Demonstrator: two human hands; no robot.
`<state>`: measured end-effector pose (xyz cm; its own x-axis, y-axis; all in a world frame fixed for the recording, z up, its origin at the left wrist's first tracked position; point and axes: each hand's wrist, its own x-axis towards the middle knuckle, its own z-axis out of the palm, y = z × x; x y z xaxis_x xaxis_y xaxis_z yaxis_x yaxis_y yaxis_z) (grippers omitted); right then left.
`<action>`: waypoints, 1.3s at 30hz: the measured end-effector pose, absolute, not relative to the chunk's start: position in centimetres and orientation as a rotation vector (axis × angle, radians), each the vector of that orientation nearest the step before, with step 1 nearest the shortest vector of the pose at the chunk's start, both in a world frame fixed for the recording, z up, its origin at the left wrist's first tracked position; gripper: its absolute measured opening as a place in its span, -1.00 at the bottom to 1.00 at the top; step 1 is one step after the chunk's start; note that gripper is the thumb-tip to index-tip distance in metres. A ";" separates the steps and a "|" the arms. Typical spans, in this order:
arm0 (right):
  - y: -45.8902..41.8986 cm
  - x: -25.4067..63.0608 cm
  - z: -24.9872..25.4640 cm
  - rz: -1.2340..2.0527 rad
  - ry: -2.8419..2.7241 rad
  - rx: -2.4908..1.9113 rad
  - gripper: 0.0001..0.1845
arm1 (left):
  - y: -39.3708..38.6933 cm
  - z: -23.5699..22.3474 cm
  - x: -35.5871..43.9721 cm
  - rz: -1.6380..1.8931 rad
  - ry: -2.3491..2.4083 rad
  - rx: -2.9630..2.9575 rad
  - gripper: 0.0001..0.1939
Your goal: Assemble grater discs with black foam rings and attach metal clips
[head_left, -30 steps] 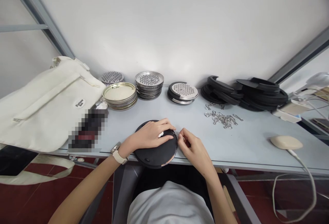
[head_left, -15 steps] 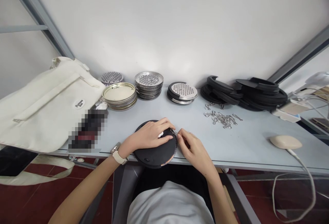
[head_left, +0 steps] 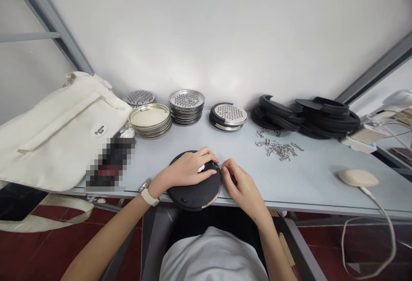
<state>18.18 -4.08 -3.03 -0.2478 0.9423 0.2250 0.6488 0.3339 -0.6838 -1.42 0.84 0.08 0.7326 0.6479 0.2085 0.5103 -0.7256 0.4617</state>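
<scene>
A black round disc (head_left: 196, 193) with a metal-edged rim lies at the table's front edge, slightly overhanging it. Across its top rests my left hand (head_left: 188, 170), fingers and thumb curved over the disc and gripping it. Between those fingertips and the right edge of the disc sits a small metal wire clip (head_left: 216, 166). My right hand (head_left: 243, 186) has its thumb and forefinger pinched on the clip's outer end, beside the rim. A bit of white shows under my left fingers; I cannot make out what it is.
Loose metal clips (head_left: 278, 148) lie to the right. Along the wall stand a stack of round tin lids (head_left: 149, 122), grater discs (head_left: 186, 100), a partly black-rimmed grater (head_left: 230, 115) and black curved parts (head_left: 325, 120). A white bag (head_left: 64, 130) is left; a corded mouse (head_left: 358, 178) is right.
My right fingertips have shifted slightly at the disc's rim, and the clip has turned a little outward toward them. My left hand and the disc stay almost in place.
</scene>
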 end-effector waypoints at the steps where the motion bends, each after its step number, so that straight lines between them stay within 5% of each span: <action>1: -4.1 18.2 -3.0 0.634 -1.986 -1.384 -0.81 | 0.9 0.1 -1.4 0.510 0.891 2.563 -0.74; 39: -4.0 18.4 -3.0 0.697 -2.025 -1.369 -0.78 | 0.9 0.0 -1.4 0.563 0.916 2.491 -0.76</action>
<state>18.44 -3.99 -2.99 -0.2959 0.9380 0.1805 0.6285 0.3335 -0.7027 -1.37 0.91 -0.05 0.7001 0.6781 0.2237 0.5056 -0.6920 0.5152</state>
